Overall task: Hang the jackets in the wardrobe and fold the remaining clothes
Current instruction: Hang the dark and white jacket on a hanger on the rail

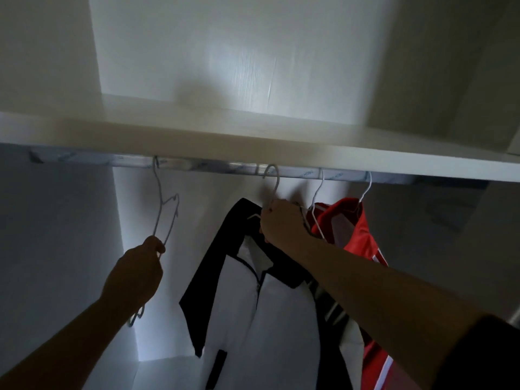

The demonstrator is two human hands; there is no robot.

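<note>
Of four hangers [316, 192] at the rail [225, 168], our left grip [135, 274] is holding an empty hanger [166, 218], our right grip [281, 223] the black-and-white jacket's hanger [275, 187].

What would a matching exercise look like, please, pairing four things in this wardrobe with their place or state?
Things:
1 empty hanger
2 black and white jacket
3 red jacket
4 shelf

Places:
A farthest right on the rail
B gripped by the left hand
C above the rail
D on the loaded hanger gripped by the right hand

Pairs: 1-B, 2-D, 3-A, 4-C.
</note>
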